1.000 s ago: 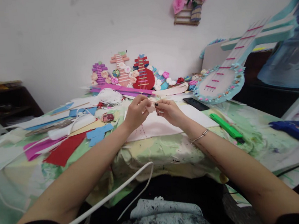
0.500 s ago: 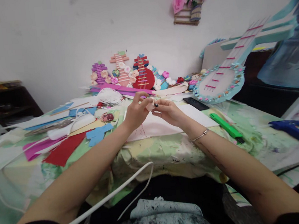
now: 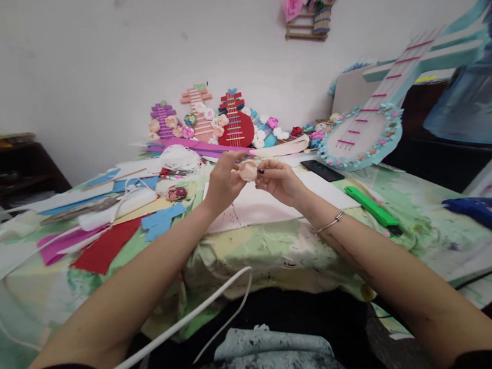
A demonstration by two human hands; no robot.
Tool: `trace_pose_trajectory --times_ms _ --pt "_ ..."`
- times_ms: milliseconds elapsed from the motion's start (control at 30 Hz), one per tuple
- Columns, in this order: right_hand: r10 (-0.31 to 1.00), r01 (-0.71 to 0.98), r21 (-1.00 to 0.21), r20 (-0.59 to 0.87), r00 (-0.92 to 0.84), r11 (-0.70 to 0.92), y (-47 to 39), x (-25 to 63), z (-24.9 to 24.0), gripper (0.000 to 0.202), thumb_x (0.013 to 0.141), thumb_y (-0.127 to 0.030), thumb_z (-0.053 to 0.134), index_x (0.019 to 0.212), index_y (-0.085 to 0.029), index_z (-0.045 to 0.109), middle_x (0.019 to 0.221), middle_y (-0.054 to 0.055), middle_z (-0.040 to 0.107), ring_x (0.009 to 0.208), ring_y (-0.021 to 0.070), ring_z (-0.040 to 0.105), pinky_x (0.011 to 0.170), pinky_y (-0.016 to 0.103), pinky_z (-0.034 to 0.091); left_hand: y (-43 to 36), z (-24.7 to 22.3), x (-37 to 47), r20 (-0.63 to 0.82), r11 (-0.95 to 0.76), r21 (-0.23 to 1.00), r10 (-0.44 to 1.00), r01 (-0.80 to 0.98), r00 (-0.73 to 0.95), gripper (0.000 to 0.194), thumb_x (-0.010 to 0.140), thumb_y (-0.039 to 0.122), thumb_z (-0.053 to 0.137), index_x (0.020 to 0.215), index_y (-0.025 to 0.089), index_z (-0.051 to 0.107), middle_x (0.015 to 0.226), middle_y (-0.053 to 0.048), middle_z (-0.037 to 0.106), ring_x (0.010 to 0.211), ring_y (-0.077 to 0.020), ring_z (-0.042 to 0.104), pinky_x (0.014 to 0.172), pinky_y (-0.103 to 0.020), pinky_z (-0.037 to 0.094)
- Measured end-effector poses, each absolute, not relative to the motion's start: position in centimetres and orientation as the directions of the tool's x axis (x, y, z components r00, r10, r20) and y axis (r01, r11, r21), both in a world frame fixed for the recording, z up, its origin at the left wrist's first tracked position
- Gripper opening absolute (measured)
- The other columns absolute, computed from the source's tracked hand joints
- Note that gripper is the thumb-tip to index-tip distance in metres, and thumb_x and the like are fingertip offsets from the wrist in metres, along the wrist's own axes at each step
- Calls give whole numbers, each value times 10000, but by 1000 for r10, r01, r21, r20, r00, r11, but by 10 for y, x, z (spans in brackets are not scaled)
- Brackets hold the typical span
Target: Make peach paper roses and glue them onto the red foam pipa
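Between my two hands is a small, pale peach craft flower (image 3: pixel 248 171), round and cupped, held up above a white sheet (image 3: pixel 318 191). My left hand (image 3: pixel 226 179) pinches its left edge, fingers curled behind it. From the right, the fingertips of my right hand (image 3: pixel 280 180) grip the other edge, a dark nail showing. Similar peach and white flowers (image 3: pixel 217 127) decorate small model lutes at the back of the table.
A green box cutter (image 3: pixel 373 210), a dark phone (image 3: pixel 322 170) and a blue glue gun (image 3: pixel 487 216) lie on the right. Red felt (image 3: pixel 108 246), blue scraps (image 3: pixel 163 220) and white string (image 3: pixel 179 158) lie on the left. A large pale-blue lute (image 3: pixel 362 130) leans at the back right. A white cable (image 3: pixel 158 351) crosses in front.
The peach flower has turned, so more of its round face shows between my fingers. My right hand has shifted slightly; both hands stay in the same place otherwise.
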State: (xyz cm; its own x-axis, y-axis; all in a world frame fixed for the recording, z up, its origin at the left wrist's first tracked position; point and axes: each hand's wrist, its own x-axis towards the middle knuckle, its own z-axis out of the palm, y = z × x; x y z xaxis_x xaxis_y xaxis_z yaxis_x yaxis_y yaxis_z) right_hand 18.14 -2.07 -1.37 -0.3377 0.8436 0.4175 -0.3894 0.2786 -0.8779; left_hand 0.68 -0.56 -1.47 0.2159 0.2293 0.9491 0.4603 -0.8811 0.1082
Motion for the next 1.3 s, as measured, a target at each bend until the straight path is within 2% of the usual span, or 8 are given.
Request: trace_pose_trajectory --times_ms 67,133,267,333,400,600,933,1300 --pt "854 -279 -886 443 -274 370 -22 182 -13 147 663 -169 600 797 -201 550 534 -67 520 412 69 410 441 220 352 -6 -14 7 933 -868 213 318 448 171 303 750 264 669 1021 178 564 978 -45 618 748 -129 603 716 -250 485" --pt "820 -116 -838 546 -170 534 -23 182 -12 143 662 -160 549 797 -206 547 504 -77 465 399 67 334 420 217 287 -5 -14 6 905 -855 305 397 419 152 255 710 258 691 921 168 578 937 -40 635 739 -133 611 707 -248 478" --pt "550 316 -495 827 -113 809 -24 181 -12 319 609 -134 563 918 -208 595 823 4 583 692 130 508 590 258 406 -4 -14 6 825 -824 465 536 323 178 198 676 256 691 834 158 623 830 -34 671 758 -161 619 706 -260 472" --pt "468 428 -353 862 -197 832 -23 181 -12 386 628 -153 584 1008 -215 597 1021 43 600 867 176 546 692 298 442 -4 -14 7 783 -796 535 593 284 187 209 661 275 700 822 152 649 806 -34 682 755 -168 619 701 -265 473" --pt "446 462 -295 856 -262 837 -21 180 -14 349 683 -178 586 1030 -213 602 1066 57 619 953 199 558 749 323 456 -4 -14 8 746 -767 595 638 239 192 227 655 310 708 801 140 670 774 -35 683 732 -171 616 676 -265 477" --pt "488 452 -345 836 -250 822 -16 179 -20 182 803 -211 549 963 -199 636 930 48 673 863 176 605 746 316 484 -4 -14 8 580 -605 794 781 54 232 326 604 369 759 798 115 697 614 -11 626 561 -132 568 510 -226 436" --pt "665 362 -578 721 -193 732 -10 181 -22 144 757 -320 629 801 -188 592 785 14 631 749 151 586 689 291 465 -7 -11 7 496 -501 864 834 -44 242 336 499 302 801 732 113 649 576 20 596 515 -104 545 472 -200 420" --pt "592 380 -503 788 -167 776 -17 179 -19 49 756 -222 603 800 -202 614 811 21 627 756 152 571 684 285 463 -9 -9 5 482 -483 873 835 -67 265 293 513 287 785 702 112 645 543 15 586 490 -106 543 455 -208 408"
